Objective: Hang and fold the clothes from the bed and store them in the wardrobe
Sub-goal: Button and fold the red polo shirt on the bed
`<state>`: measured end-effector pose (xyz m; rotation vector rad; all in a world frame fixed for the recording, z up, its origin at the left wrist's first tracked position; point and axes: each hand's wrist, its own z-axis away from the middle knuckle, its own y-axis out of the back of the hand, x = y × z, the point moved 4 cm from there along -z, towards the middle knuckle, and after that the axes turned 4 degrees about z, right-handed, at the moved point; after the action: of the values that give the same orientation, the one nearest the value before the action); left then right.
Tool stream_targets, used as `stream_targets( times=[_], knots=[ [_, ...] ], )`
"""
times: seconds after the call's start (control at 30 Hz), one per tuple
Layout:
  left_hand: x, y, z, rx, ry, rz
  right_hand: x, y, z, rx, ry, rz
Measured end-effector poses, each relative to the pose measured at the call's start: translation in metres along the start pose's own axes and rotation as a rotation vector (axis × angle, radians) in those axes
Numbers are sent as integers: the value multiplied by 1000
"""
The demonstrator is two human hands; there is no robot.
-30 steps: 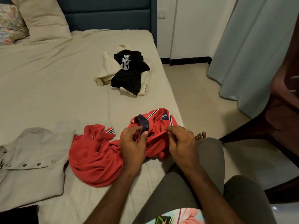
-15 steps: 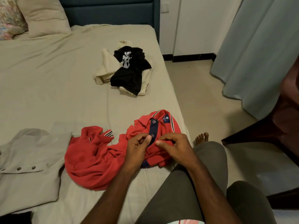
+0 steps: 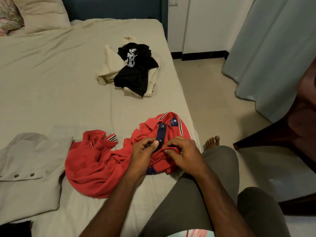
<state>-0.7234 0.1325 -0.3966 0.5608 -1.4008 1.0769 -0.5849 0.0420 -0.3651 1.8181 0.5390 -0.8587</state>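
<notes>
Red polo shirt (image 3: 95, 170) | left hand (image 3: 142, 155), right hand (image 3: 183, 153) pinching placket

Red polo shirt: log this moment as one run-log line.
stage: buttoning placket | left hand: pinches red polo shirt | right hand: pinches placket | waiting: black and cream pile, beige shirt

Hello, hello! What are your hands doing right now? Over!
Left hand and right hand both pinching the red shirt at its buttons. Shirt crumpled on the bed. Nothing in the way.
</notes>
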Motion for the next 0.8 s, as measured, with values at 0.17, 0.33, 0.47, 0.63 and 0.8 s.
stream_targets(
  times=[0.17, 0.33, 0.47, 0.63, 0.8],
  knots=[
    [0, 0, -3, 8, 18, -13, 3, 4, 3, 28, 31, 73],
    [-4, -4, -4, 24, 25, -29, -3, 3, 1, 71, 147, 182],
    [-4, -6, -4, 28, 12, -37, -4, 1, -1, 105, 134, 207],
    [-5, -5, -4, 17, -1, -67, -6, 2, -1, 117, 144, 191],
    [-4, -4, -4, -6, -56, -123, -5, 2, -2, 101, 126, 155]
  ],
)
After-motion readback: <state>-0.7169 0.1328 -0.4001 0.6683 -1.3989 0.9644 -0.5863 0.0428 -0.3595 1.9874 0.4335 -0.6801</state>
